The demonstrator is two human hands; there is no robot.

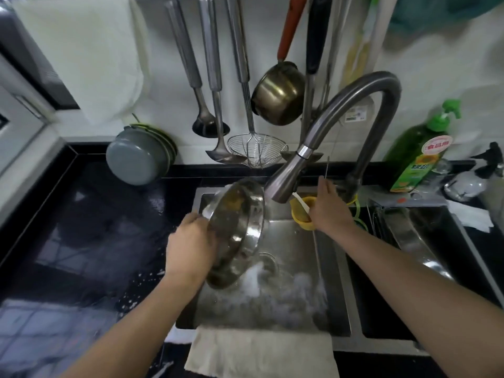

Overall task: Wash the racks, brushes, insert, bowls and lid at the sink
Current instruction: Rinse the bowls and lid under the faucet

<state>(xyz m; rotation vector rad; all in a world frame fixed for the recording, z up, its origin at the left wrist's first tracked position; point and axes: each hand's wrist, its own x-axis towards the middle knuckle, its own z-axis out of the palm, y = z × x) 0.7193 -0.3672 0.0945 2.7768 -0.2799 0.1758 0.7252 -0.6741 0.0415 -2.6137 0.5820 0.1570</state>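
Black countertop (68,227) surrounds a stainless double sink (335,282) set below a white tiled wall, as seen from the head camera. On that wall, ladles (210,77), a wire skimmer (256,151) and a small brass-coloured pot (278,96) are hung, and a grey pan (136,159) is leaned against the backsplash. A green dish soap bottle (417,156) is stood to the right of the curved faucet (354,118), whose spout is aimed down into the left basin.

A steel bowl (237,233) is held tilted on edge over the left basin, beside the faucet head, its opening turned toward the left. It is gripped at its rim by the left hand (191,241), with the fingers curled round the edge. Foamy water (272,285) is seen churning in the basin beneath it, where a further glassy item is only blurrily made out.

The right hand (327,208) is reached toward the back of the sink, near the faucet base, over a yellow strainer-like insert (300,214). Whether anything is pinched in it cannot be told. A pale cloth (259,350) is draped over the front edge of the sink.
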